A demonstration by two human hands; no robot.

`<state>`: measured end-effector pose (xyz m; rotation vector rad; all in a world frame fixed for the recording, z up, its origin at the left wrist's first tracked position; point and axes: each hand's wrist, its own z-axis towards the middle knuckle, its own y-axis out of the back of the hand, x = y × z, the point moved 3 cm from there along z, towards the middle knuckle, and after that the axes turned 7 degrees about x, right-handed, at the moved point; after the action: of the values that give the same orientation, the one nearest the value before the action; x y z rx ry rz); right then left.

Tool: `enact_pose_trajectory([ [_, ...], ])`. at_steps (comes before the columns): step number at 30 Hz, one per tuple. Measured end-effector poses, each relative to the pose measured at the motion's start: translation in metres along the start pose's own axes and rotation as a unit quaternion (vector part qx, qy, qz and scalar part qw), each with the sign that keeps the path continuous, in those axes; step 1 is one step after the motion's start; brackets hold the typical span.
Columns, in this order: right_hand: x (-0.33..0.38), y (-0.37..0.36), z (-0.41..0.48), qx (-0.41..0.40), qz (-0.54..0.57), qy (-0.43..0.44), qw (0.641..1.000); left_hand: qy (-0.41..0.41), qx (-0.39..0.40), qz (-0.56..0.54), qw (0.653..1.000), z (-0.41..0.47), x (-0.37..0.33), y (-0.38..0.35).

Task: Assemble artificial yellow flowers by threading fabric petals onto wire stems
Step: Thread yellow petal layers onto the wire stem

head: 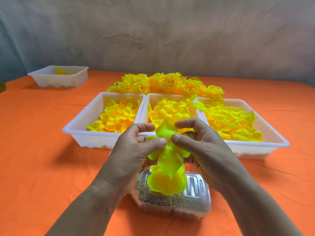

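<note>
A pointed petal layer (166,132) is pinched at its centre by left hand (134,150) and right hand (199,145), above rounder layers (166,183) already stacked over the clear box (192,198). Finished flowers (167,84) pile behind three petal-filled trays (85,116) on the tabletop (42,133): many done, plenty left.

Petals (167,160) neon yellow-green – trays (80,130) white – tablecloth (42,150) orange – wall (153,31) mottled grey.
</note>
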<state>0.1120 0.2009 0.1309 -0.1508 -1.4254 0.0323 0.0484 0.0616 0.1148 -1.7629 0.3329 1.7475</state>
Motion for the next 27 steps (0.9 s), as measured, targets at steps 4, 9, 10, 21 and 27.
enact_pose_trajectory([
  [4, -0.0036, 0.0025, 0.0016, -0.007, -0.012, -0.018, 1.0, 0.008, -0.008, 0.002, 1.0, 0.0021, 0.0014, -0.0001],
  [9, -0.008, 0.0033, 0.0021, -0.008, 0.003, -0.033, 0.999, 0.024, -0.004, -0.011, 1.0, 0.0004, -0.0007, -0.0006],
  [10, -0.0086, 0.0035, 0.0018, -0.008, 0.003, -0.033, 0.999, 0.027, 0.0, -0.016, 1.0, -0.0003, -0.0017, -0.0007],
  [21, -0.0047, 0.0024, 0.0005, -0.019, -0.026, -0.015, 0.999, 0.041, 0.008, -0.023, 0.999, -0.0044, -0.0066, 0.0015],
  [27, -0.0024, 0.0024, -0.0007, -0.013, -0.035, -0.011, 0.999, 0.045, 0.021, -0.015, 0.999, -0.0056, -0.0073, 0.0017],
])
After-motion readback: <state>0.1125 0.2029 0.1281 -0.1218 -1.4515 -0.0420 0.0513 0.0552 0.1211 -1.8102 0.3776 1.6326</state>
